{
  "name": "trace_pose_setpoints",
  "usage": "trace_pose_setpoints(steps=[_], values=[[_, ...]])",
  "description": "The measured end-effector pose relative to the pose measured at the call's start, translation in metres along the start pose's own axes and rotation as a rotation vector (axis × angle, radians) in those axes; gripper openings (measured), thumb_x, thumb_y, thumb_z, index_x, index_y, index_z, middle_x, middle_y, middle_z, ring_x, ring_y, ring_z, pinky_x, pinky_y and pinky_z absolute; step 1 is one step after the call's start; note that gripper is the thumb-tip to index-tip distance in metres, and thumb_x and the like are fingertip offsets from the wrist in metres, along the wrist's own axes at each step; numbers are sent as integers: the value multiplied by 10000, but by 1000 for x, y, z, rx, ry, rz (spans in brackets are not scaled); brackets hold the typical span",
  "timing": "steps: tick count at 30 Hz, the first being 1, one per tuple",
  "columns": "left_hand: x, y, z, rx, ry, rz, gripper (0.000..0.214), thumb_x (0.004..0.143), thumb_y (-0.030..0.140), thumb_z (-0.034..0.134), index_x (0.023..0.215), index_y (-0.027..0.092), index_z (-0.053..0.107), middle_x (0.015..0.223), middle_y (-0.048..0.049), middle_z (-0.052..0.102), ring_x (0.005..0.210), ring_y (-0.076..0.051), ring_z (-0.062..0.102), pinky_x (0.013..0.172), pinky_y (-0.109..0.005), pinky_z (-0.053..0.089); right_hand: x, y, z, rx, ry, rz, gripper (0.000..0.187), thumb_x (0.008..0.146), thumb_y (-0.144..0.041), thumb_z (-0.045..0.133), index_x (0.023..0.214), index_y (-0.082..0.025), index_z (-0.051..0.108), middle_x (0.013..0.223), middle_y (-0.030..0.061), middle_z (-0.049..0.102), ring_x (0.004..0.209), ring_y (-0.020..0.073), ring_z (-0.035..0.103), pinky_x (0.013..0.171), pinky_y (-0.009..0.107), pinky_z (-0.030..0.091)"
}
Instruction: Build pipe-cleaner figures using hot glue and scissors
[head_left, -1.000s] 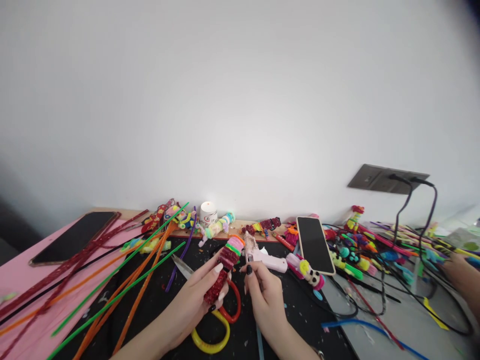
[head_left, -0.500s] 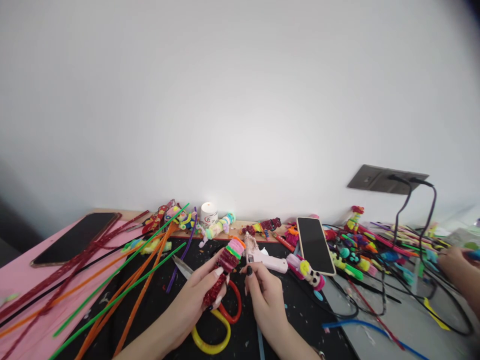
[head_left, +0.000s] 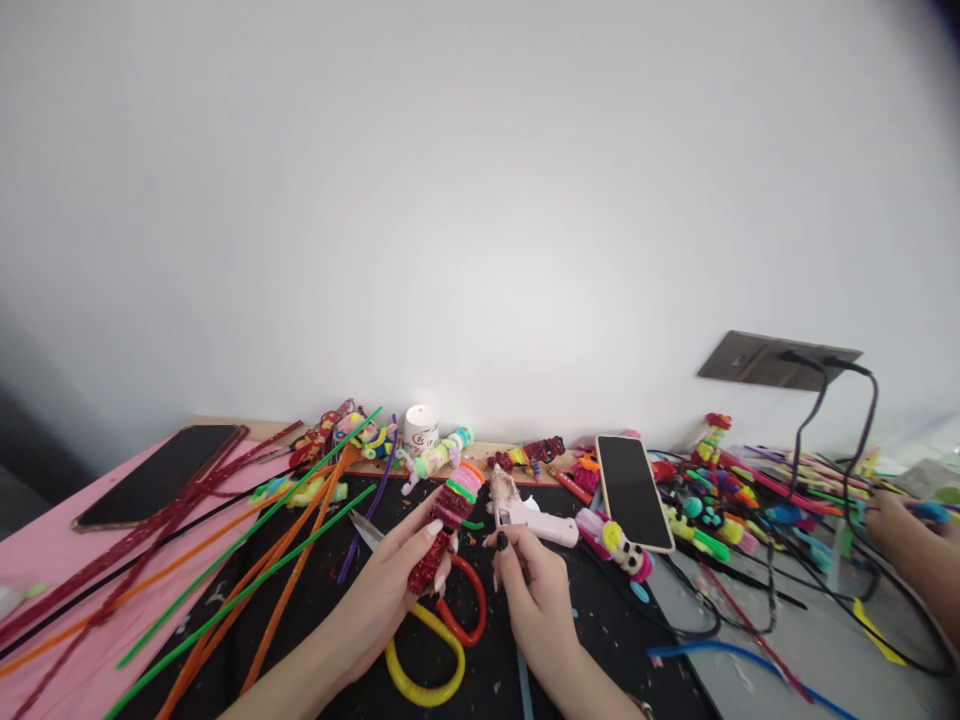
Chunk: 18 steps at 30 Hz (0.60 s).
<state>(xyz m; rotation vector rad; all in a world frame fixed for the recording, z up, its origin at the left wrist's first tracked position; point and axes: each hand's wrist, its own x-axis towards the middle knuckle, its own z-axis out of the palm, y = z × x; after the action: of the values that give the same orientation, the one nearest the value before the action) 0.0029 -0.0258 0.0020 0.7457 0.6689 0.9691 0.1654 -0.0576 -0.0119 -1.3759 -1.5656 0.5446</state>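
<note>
My left hand (head_left: 397, 580) is closed around a pipe-cleaner figure (head_left: 453, 510), wound in dark red with pink, green and orange coils at its top. A short green bit sticks out to the figure's right. Thumb and fingers of my right hand (head_left: 529, 585) are pinched together; whatever lies between them is too small or hidden to make out. Just beyond that hand rests a pale pink glue gun (head_left: 551, 526), its nozzle end stained. Scissors (head_left: 426, 680) with one yellow and one red handle loop lie under my left hand, blades pointing up-left.
Long pipe cleaners (head_left: 225, 590) spread across the left side, near a dark phone (head_left: 161, 475). A second phone (head_left: 636, 492) and a pink pipe-cleaner figure (head_left: 616, 542) lie right. A white paper cup (head_left: 421, 430) stands behind. Cables (head_left: 855, 560) and another person's hand (head_left: 904, 540) are far right.
The figure in my left hand has tilted slightly and its top has risen; a green bit now shows beside it. My right hand stays pinched near the glue gun. The other person's hand has shifted slightly.
</note>
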Motion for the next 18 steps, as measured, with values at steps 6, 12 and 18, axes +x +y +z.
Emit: trace_pose_setpoints(steps=[6, 12, 18], values=[[4, -2, -6, -20, -17, -15, 550, 831, 273, 558, 1342, 247, 358, 930, -52, 619, 676, -121, 547, 615, -257, 426, 1, 3, 0, 9, -2, 12, 236, 901, -268, 361, 767, -165, 525, 532, -31, 470, 466, 111, 428, 458, 215, 304], [3, 0, -6, 6, -38, -15, 569, 829, 243, 559, 1354, 236, 341, 915, -46, 629, 682, -127, 551, 623, -261, 428, 2, 5, 1, 19, 10, 5, 215, 890, -248, 384, 753, -166, 528, 527, -32, 476, 458, 107, 430, 450, 211, 305], [2, 0, -6, 11, -34, -16, 569, 819, 238, 572, 1346, 245, 360, 854, -20, 612, 667, -117, 537, 631, -252, 424, 1, 5, 0, 32, 10, 5, 212, 889, -251, 389, 756, -165, 529, 533, -31, 481, 464, 107, 437, 451, 209, 305]])
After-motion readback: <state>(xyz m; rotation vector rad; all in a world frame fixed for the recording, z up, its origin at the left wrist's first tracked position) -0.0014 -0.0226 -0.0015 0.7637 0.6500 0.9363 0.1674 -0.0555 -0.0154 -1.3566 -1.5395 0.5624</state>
